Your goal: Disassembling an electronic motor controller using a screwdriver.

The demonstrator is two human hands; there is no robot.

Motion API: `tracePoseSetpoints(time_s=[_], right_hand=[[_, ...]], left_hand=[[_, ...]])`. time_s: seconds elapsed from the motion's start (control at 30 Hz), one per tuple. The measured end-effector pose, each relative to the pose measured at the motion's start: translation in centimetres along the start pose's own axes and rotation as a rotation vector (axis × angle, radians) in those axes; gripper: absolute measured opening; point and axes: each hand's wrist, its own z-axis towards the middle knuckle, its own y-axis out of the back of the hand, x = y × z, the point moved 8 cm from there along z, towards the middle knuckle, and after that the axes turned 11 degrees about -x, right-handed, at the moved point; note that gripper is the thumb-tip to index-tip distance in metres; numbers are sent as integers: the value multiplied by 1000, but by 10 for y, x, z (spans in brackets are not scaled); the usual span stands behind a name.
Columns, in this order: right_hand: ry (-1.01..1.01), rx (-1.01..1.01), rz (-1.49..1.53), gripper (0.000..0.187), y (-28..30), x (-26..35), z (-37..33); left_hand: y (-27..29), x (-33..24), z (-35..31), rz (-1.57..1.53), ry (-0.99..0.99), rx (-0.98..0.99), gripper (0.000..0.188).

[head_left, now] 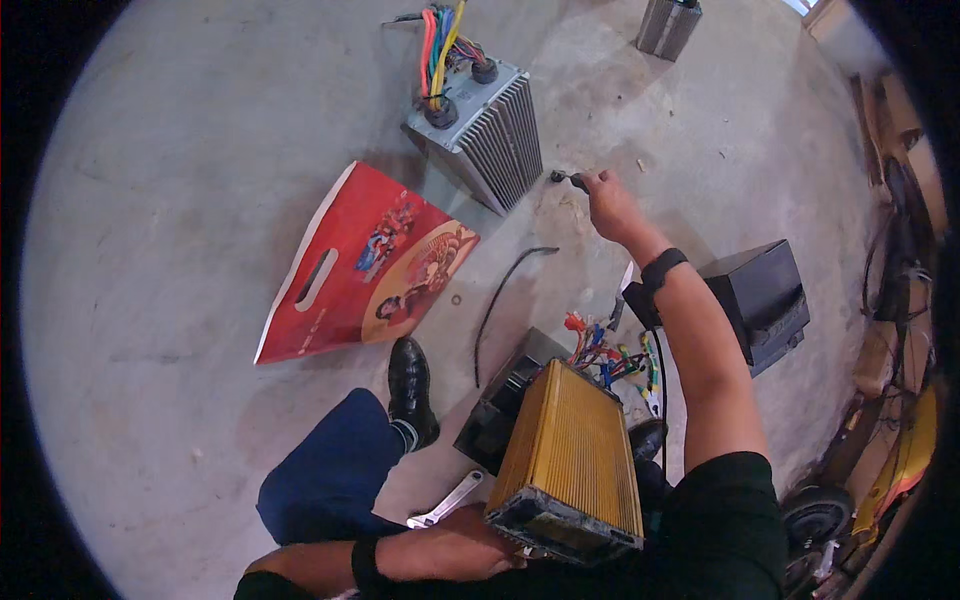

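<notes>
Bare grey concrete floor [180,250] spreads around us: a flat red bag with a slotted handle [360,270], then a silver finned metal box sprouting coloured cables [475,140], then clutter [890,340] along the right edge. The left hand [480,545] meets the near end of a gold ribbed metal box [585,450]; its fingertips are hidden, so I can't tell their spread. Farther out, the right hand [610,203] pinches a small black piece [579,182] between narrowed fingers, near the silver box.
</notes>
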Motion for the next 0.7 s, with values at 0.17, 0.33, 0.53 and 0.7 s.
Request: tracePoseSetpoints(time_s=[0.17, 0.33, 0.53, 0.7], right_hand=[[-44, 144, -113, 46, -12, -7, -9], [-115, 50, 12, 45, 6, -10, -12], [-178, -7, -1, 39, 32, -28, -17], [-148, -18, -13, 37, 46, -19, -20]], left_hand=[[19, -6, 11, -34, -42, -82, 32], [-1, 7, -7, -6, 112, 72, 36], [10, -2, -1, 44, -21, -28, 30], [12, -4, -1, 24, -34, -51, 27]])
